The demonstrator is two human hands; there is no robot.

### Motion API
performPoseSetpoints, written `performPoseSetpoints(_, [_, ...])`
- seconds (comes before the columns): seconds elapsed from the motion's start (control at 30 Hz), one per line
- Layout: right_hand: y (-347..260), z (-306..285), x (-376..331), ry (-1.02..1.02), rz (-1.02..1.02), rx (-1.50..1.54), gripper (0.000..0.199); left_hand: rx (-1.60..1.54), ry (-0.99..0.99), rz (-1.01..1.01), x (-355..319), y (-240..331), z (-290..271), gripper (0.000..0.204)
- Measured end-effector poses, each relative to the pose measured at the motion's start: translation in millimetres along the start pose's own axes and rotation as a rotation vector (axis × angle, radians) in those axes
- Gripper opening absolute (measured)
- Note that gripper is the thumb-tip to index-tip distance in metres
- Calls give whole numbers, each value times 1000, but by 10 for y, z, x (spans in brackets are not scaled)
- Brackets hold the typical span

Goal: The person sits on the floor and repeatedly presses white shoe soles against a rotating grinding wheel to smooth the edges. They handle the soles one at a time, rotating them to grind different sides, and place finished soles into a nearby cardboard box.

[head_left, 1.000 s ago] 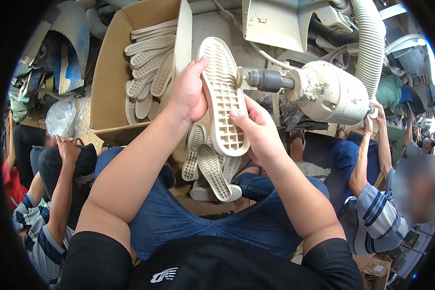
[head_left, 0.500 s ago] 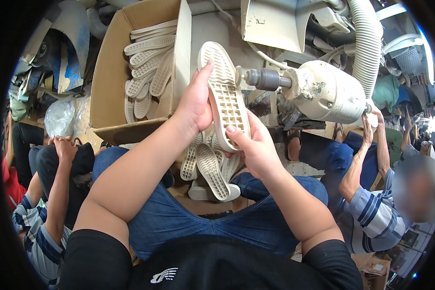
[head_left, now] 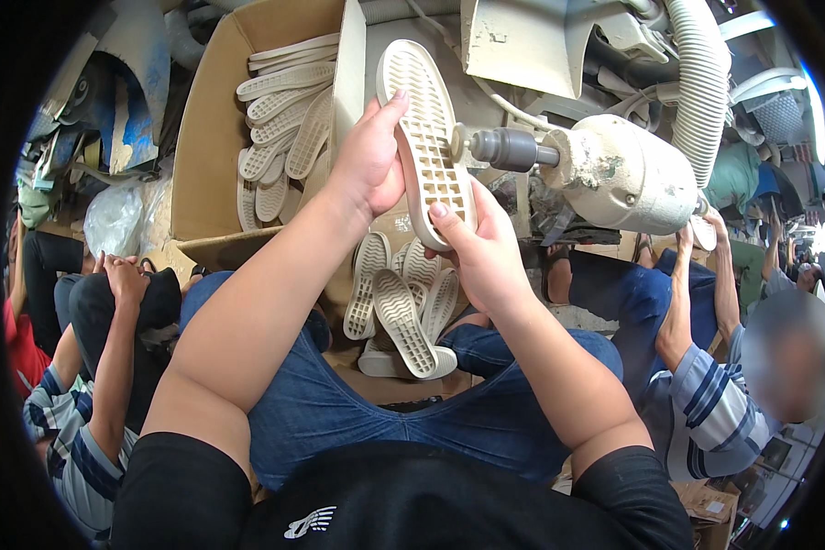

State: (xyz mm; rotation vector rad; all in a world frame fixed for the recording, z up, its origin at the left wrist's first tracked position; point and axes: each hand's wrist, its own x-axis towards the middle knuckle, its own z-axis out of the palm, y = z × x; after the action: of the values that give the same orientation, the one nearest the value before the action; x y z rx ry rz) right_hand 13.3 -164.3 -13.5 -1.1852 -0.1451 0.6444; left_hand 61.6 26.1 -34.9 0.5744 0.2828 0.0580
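Between both my hands is a cream shoe sole (head_left: 428, 137), its gridded face turned up toward me. My left hand (head_left: 373, 156) grips its left edge around the middle, thumb lying on top. At the near end my right hand (head_left: 481, 243) holds it, the thumb pressed on the grid. The sole's right edge is at the small round grinding head (head_left: 459, 144) of a motor-driven grinder (head_left: 623, 172); whether they touch, I cannot tell. Below my hands, several more soles (head_left: 403, 321) lie heaped between my knees.
An open cardboard box (head_left: 202, 165) with several stacked soles (head_left: 289, 119) stands at the far left. A ribbed hose (head_left: 697, 82) rises behind the grinder. To the right, a co-worker's hands (head_left: 697, 229) hold a sole at the machine's other end. Another person's hands (head_left: 122, 275) rest at left.
Both my hands have pushed the sole farther away, so the grinding head is now beside a part nearer its middle. The co-worker's hands on the right have shifted slightly.
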Motion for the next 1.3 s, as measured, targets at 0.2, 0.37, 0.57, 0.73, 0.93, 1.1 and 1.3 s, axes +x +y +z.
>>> performPoseSetpoints(0.2, [52, -33, 339, 82, 83, 7, 36, 7, 86, 98, 350, 67, -27, 43])
performPoseSetpoints(0.37, [98, -30, 61, -29, 49, -206, 58, 119, 123, -14, 194, 43, -24, 49])
performPoseSetpoints(0.57, [-25, 24, -186, 14, 6, -206, 67, 109, 87, -160, -123, -49, 13, 53])
performPoseSetpoints(0.73, [-116, 103, -137, 30, 10, -81, 65, 141, 61, -114, -233, -83, 96, 45])
performPoseSetpoints(0.93, [-14, 43, 49, 35, -14, -34, 63, 194, 58, 13, -66, -89, 89, 39])
performPoseSetpoints(1.1, [87, 5, 227, 73, -23, 69, 55, 151, 52, 88, 68, -49, 76, 41])
performPoseSetpoints(1.3, [191, -6, 375, 97, -38, 130, 48, 138, 8, 197, 118, 35, 85, 48])
